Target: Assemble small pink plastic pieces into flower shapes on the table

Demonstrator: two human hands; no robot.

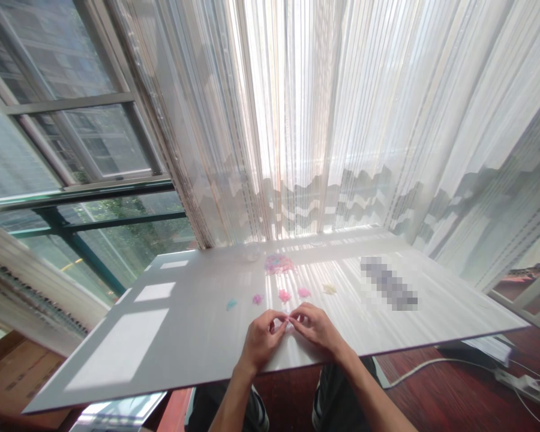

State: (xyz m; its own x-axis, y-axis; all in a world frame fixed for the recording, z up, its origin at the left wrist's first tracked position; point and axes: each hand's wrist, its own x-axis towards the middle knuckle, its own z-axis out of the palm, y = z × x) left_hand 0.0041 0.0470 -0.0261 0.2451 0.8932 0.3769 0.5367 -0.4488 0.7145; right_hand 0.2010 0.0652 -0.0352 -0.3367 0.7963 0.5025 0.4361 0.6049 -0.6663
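Observation:
My left hand [261,341] and my right hand [315,327] meet over the table near its front edge. Thumb and fingers of each are pinched together, fingertips touching or nearly so. Between them shows a small pink piece [288,320], too small to make out its kind. Just beyond my hands lie small separate piles: teal [231,305], purple [258,299], red-pink [284,295], pink [304,292] and pale yellow [329,289]. Farther back sits a larger heap of mixed pink and teal pieces [279,264].
Behind the heap, a clear container [252,254] stands on the white table [198,336]. A pixelated dark object [389,283] lies to the right. Sheer curtains [324,120] hang along the far edge. A power strip [526,385] with cables rests on the floor at right.

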